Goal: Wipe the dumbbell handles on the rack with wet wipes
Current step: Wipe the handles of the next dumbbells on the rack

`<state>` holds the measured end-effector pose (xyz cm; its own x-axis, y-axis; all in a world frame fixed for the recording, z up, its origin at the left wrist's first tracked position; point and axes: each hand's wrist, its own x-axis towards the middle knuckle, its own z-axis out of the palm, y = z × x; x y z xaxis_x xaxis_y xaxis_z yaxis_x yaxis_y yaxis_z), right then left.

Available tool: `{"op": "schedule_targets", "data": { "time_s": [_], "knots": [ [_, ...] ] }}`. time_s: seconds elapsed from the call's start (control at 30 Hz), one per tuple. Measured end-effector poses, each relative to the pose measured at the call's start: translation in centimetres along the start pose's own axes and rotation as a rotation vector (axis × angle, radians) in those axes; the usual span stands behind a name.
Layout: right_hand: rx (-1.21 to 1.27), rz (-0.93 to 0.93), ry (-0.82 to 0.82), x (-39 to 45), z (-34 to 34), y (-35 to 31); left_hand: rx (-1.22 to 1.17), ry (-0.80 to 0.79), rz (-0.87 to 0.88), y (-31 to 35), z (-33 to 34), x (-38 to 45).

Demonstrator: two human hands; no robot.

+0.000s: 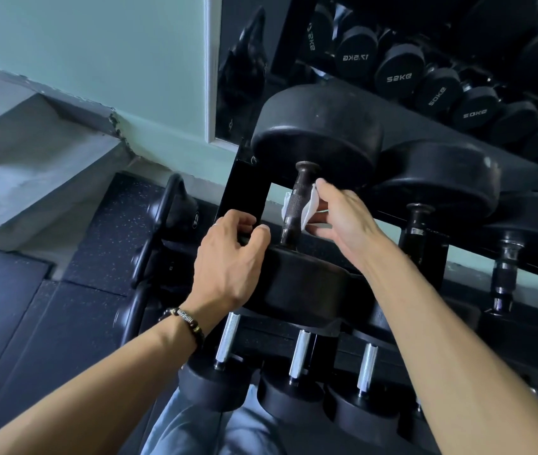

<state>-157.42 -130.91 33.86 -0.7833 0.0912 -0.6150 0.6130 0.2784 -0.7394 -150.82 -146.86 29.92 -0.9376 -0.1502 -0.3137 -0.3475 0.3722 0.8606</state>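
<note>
- My right hand (336, 221) has its grip clamped on a white wet wipe (310, 205), pinching it and pressing it against the right side of a dark knurled dumbbell handle (297, 205).
- A bit of the wipe also shows on the far side of that handle from the grip, so it seems to wrap partly round; how far round, I cannot tell.
- The handle runs tilted, from a big black weight head (320, 136) above the grip down to the near head (303, 280) below it.
- My left hand (231, 257) sits just left of the grip, fingers curled over the near head's upper left edge and clamped on it, the thumb toward the handle's lower end.
- A beaded bracelet (185, 320) is on my left wrist.
- The dumbbell lies on the black rack (244, 188), whose upright stands just left of the handle.
- To the right of the grip, further dumbbells sit on the same shelf with their handles bare.
- Below both hands, a lower shelf carries smaller dumbbells with shiny silver handles (300, 353).
- Above and beyond the grip a mirror (425, 44) shows reversed weight markings on a row of round heads.
- Far left of the grip, a kettlebell (176, 218) stands on the speckled floor mat (103, 241).
</note>
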Motion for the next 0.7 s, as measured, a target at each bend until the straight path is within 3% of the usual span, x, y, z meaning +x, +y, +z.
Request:
{"op": "schedule_targets", "data": {
  "time_s": [0.27,0.4,0.57,0.7],
  "knots": [
    [-0.333,0.028,-0.374,-2.0,-2.0,1.0,-0.001,0.001,0.001,0.1,0.0,-0.1],
    [-0.201,0.097,-0.383,-1.8,-1.2,0.6,-0.007,0.0,-0.002,0.2,0.0,-0.1],
    [-0.406,0.104,-0.44,-2.0,-1.9,0.9,-0.002,0.001,0.001,0.1,0.0,-0.1],
    [-0.179,0.207,-0.461,-0.2,-1.9,1.4,-0.003,-0.002,0.008,0.0,0.1,0.0]
  ]
}}
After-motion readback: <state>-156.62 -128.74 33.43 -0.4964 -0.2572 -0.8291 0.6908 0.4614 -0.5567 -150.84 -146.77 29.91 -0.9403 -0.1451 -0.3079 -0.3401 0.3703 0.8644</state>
